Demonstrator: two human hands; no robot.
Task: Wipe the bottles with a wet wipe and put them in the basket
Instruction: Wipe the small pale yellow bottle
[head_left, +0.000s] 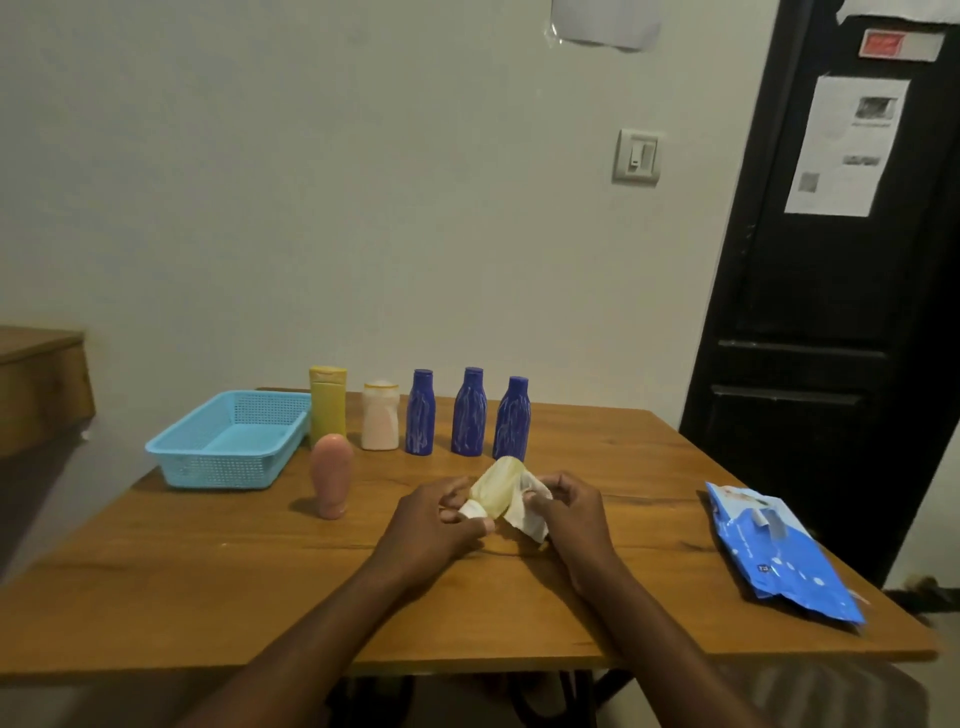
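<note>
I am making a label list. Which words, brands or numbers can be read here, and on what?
No text is legible.
Blue wet wipes pack: print blurred.
Paper notice on the black door: too small.
Red sign above it: blurred.

Forearms extended from near side, left hand (436, 519) pinching a bottle (496, 486), right hand (569, 512) fingers curled round a wipe (532, 525)

- Wooden table (208, 582).
- Blue basket (223, 473), left rear.
- Upright rear row: yellow bottle (328, 405), white bottle (380, 418), left blue bottle (420, 413), middle blue bottle (469, 413), right blue bottle (512, 418).
- Pink bottle (331, 475), standing in front of the yellow one.
- Wipes pack (779, 551), flat, near right edge.
</note>
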